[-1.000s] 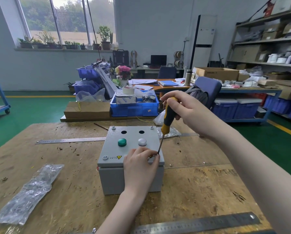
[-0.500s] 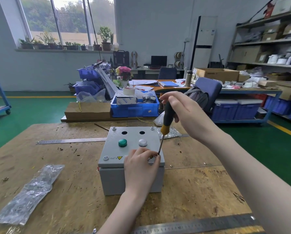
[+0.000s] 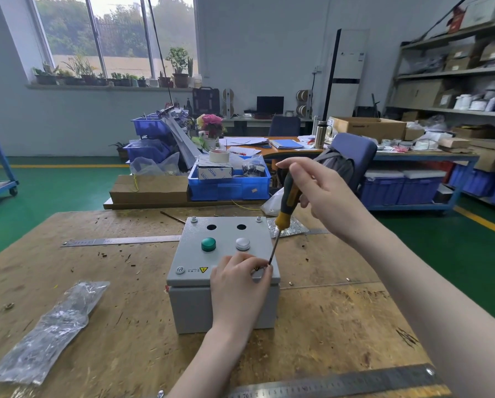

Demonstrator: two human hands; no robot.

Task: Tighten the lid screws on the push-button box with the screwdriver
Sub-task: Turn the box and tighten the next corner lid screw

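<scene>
A grey push-button box point(image 3: 191, 305) stands on the wooden workbench, its lid carrying a green button point(image 3: 208, 243), a white button point(image 3: 243, 243) and two empty holes. Screws show at the far left corner point(image 3: 194, 219), the far right corner point(image 3: 258, 219) and the near left corner point(image 3: 180, 270). My right hand point(image 3: 323, 196) grips the black-and-yellow handle of the screwdriver point(image 3: 286, 208), whose tip sits at the near right corner of the lid. My left hand point(image 3: 240, 285) rests on that corner, fingertips pinched around the tip, hiding the screw there.
A clear plastic bag point(image 3: 48, 328) lies at the left of the bench. One steel ruler point(image 3: 120, 241) lies behind the box, another point(image 3: 341, 383) along the near edge. A foil packet point(image 3: 292, 228) sits behind the box's right side. Blue crates and cardboard boxes stand beyond the bench.
My right hand has turned on the screwdriver handle, its fingers shifting round it. The tip stays at the near right corner, and my left hand and the box have not moved.
</scene>
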